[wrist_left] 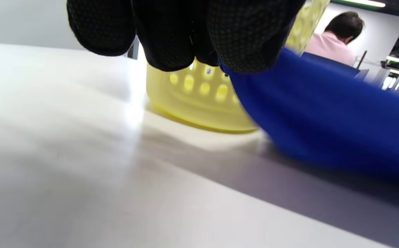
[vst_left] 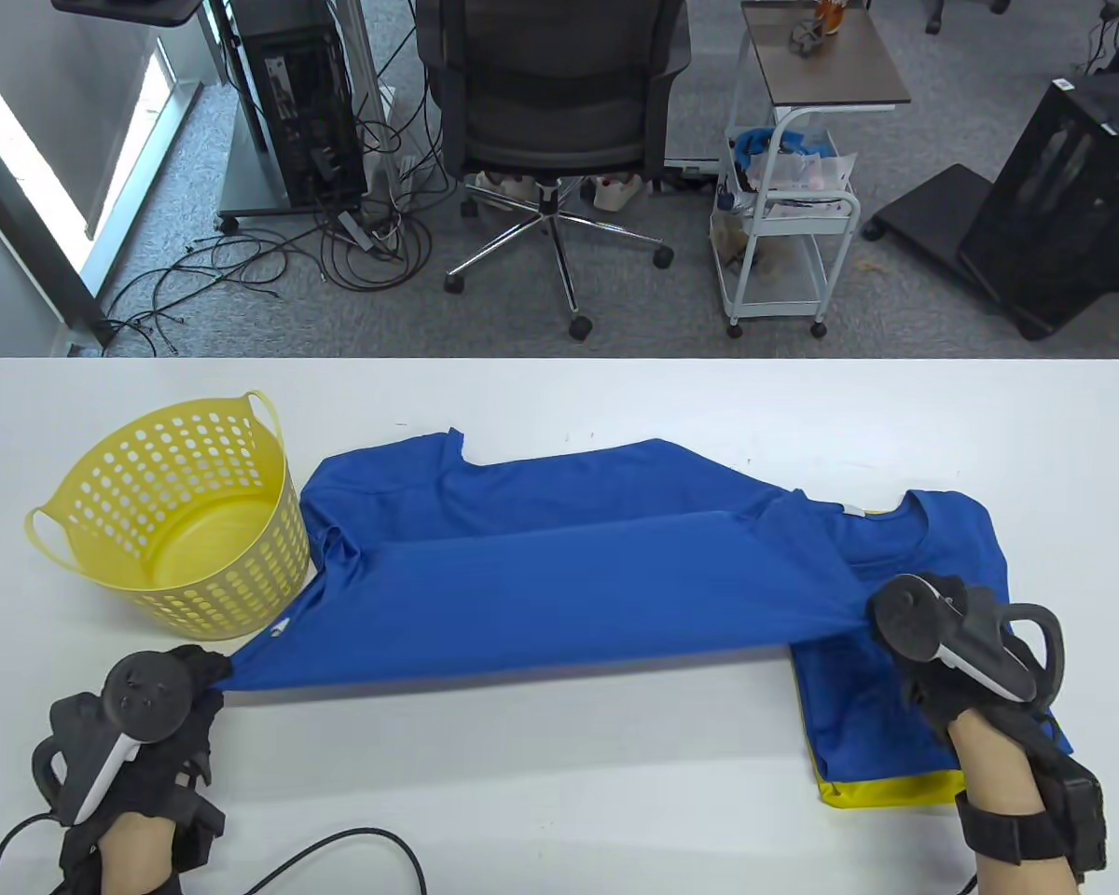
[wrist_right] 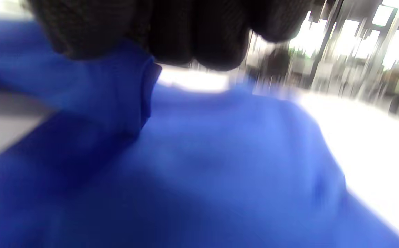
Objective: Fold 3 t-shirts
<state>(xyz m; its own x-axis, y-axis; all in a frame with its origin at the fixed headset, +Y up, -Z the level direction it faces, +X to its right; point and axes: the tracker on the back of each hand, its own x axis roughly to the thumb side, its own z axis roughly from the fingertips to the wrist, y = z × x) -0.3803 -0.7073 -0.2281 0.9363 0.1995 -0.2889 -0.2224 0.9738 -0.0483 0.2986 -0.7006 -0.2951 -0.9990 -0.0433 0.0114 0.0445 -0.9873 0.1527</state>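
Blue shirt (vst_left: 559,578) pulled tight; left hand (vst_left: 149,695), right hand (vst_left: 951,634) each grip corner; slip means crooked fold.

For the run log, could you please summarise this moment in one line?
step: folding blue t-shirt | left hand: grips corner | right hand: grips opposite corner | folded shirts: right | yellow basket: left
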